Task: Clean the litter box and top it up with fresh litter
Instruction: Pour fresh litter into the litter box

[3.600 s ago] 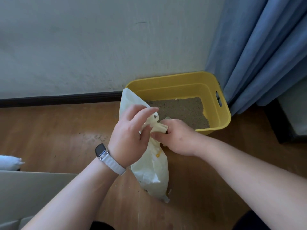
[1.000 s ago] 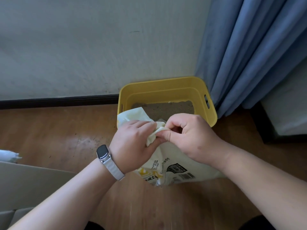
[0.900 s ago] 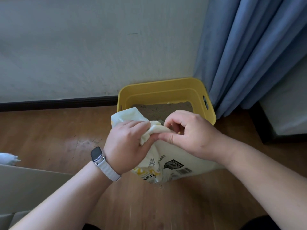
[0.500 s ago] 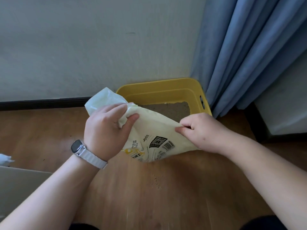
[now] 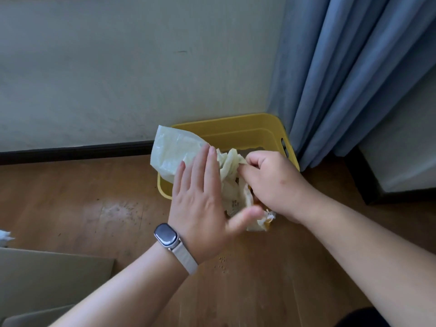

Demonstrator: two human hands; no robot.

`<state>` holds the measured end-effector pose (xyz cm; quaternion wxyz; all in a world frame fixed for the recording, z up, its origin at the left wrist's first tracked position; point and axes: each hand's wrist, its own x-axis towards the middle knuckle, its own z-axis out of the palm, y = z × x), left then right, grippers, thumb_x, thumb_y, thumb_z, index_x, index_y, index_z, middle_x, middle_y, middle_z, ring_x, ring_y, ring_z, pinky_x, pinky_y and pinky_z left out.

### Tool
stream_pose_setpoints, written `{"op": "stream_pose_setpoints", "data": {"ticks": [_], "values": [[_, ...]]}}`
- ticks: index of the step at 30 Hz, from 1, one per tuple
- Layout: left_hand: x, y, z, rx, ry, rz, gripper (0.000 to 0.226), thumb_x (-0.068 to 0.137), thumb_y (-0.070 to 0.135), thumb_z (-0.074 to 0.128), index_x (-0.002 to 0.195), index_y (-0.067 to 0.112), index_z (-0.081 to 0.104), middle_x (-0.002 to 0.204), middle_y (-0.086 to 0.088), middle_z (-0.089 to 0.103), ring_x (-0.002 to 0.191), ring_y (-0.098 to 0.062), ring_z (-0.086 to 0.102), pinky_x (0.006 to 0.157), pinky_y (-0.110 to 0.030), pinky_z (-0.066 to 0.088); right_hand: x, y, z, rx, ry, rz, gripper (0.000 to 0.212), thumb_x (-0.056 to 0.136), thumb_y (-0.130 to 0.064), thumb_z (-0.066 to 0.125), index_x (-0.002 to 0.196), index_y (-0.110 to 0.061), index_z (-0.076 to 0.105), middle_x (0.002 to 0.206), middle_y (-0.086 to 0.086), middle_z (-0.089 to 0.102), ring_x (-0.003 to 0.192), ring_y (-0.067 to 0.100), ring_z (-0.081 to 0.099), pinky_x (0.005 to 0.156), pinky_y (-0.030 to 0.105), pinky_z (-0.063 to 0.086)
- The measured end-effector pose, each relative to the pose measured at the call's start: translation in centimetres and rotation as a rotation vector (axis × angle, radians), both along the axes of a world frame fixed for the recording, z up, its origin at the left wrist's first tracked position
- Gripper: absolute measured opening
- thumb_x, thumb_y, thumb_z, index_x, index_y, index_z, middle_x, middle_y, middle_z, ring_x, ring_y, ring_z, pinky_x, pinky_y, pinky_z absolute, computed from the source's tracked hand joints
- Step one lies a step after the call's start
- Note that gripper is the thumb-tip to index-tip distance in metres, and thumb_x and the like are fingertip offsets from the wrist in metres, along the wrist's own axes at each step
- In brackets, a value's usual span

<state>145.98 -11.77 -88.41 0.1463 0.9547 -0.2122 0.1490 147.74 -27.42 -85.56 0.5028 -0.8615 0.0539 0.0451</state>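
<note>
A yellow plastic litter box stands on the wooden floor in the corner by the wall; its litter is almost hidden behind the bag and my hands. A pale cream litter bag, crumpled, hangs in front of the box. My right hand grips the bunched middle of the bag with curled fingers. My left hand lies flat with straight fingers against the bag's left side, thumb spread below it.
Blue curtains hang just right of the box. A grey cardboard flap lies at the lower left, with a bit of white material at the left edge. Litter grains are scattered on the floor.
My left hand has let go of the bag's corner and flattened against it. My right hand has bunched the bag together, so it is now crumpled instead of stretched wide.
</note>
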Motion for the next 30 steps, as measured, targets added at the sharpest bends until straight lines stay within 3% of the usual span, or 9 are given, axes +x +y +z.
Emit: {"op": "stream_pose_setpoints", "data": {"ticks": [3, 5, 11, 15, 19, 21, 23, 26, 30], "values": [[-0.9, -0.8, -0.3, 0.027, 0.018, -0.032, 0.13, 0.065, 0.095, 0.028, 0.15, -0.003, 0.017, 0.157, -0.021, 0.02, 0.146, -0.033, 0.02, 0.118, -0.053, 0.015, 0.0, 0.1, -0.4, 0.14, 0.077, -0.08, 0.032, 0.094, -0.02, 0.052, 0.072, 0.002, 0.048, 0.053, 0.007, 0.048, 0.044, 0.016, 0.048, 0.041, 0.027, 0.039], [-1.2, -1.3, -0.4, 0.017, 0.025, -0.018, 0.131, 0.063, 0.095, 0.034, 0.149, -0.003, 0.02, 0.157, -0.02, 0.022, 0.146, -0.033, 0.022, 0.119, -0.052, 0.015, 0.0, 0.2, -0.5, 0.257, 0.129, -0.13, 0.027, 0.094, -0.017, 0.05, 0.07, -0.003, 0.051, 0.054, 0.009, 0.049, 0.043, 0.015, 0.048, 0.039, 0.024, 0.038], [-0.4, -1.7, -0.5, -0.098, -0.12, 0.025, 0.085, 0.082, 0.067, 0.056, 0.139, 0.004, 0.048, 0.139, -0.013, 0.052, 0.123, -0.03, 0.052, 0.108, -0.042, 0.032, 0.6, 0.0, -1.2, 0.369, 0.173, -0.14, 0.029, 0.093, -0.019, 0.049, 0.065, -0.015, 0.056, 0.058, 0.009, 0.053, 0.049, 0.017, 0.051, 0.04, 0.024, 0.036], [0.4, -1.3, -0.4, -0.095, -0.113, 0.002, 0.076, 0.082, 0.063, 0.059, 0.133, 0.007, 0.055, 0.123, -0.008, 0.062, 0.104, -0.028, 0.061, 0.09, -0.04, 0.043, 0.9, -0.9, -0.9, 0.221, 0.155, -0.028, 0.026, 0.094, -0.017, 0.048, 0.077, 0.001, 0.055, 0.058, 0.007, 0.056, 0.049, 0.016, 0.051, 0.046, 0.029, 0.041], [1.5, -0.8, -0.4, -0.033, -0.048, -0.01, 0.069, 0.077, 0.056, 0.064, 0.128, 0.01, 0.059, 0.107, -0.007, 0.065, 0.087, -0.03, 0.065, 0.072, -0.039, 0.05, 1.1, -1.4, -0.6, -0.009, 0.085, 0.098, 0.029, 0.093, -0.019, 0.049, 0.072, 0.0, 0.051, 0.056, 0.001, 0.046, 0.051, 0.011, 0.04, 0.048, 0.029, 0.034], [1.9, -0.8, -0.3, -0.008, -0.026, -0.021, 0.062, 0.076, 0.052, 0.071, 0.12, 0.011, 0.063, 0.096, -0.006, 0.064, 0.077, -0.029, 0.064, 0.061, -0.033, 0.049, 1.2, -1.4, -0.7, -0.07, 0.067, 0.144, 0.033, 0.093, -0.022, 0.048, 0.065, -0.006, 0.048, 0.056, -0.001, 0.04, 0.054, 0.011, 0.037, 0.049, 0.03, 0.032], [2.1, -0.8, -0.3, 0.014, -0.017, -0.034, 0.048, 0.071, 0.05, 0.074, 0.099, 0.013, 0.067, 0.083, -0.003, 0.059, 0.066, -0.027, 0.06, 0.053, -0.028, 0.04, 1.3, -1.3, -1.0, -0.1, 0.069, 0.174, 0.036, 0.093, -0.023, 0.047, 0.058, -0.015, 0.043, 0.055, -0.003, 0.037, 0.055, 0.013, 0.036, 0.051, 0.031, 0.031], [2.0, -0.8, -0.5, 0.022, 0.013, -0.054, 0.041, 0.067, 0.045, 0.081, 0.071, 0.014, 0.055, 0.07, 0.0, 0.048, 0.053, -0.024, 0.052, 0.044, -0.025, 0.035, 1.4, -1.1, -1.7, -0.123, 0.081, 0.197, 0.039, 0.091, -0.021, 0.048, 0.054, -0.018, 0.035, 0.054, -0.005, 0.035, 0.057, 0.014, 0.035, 0.053, 0.033, 0.031], [2.1, -0.9, -0.8, -0.028, 0.023, -0.057, 0.04, 0.069, 0.039, 0.082, 0.073, 0.014, 0.052, 0.068, 0.0, 0.048, 0.05, -0.025, 0.052, 0.04, -0.029, 0.037, 1.5, -0.9, -2.1, -0.096, 0.093, 0.208, 0.038, 0.091, -0.019, 0.048, 0.055, -0.018, 0.035, 0.054, -0.004, 0.035, 0.056, 0.015, 0.034, 0.053, 0.033, 0.03]]}}
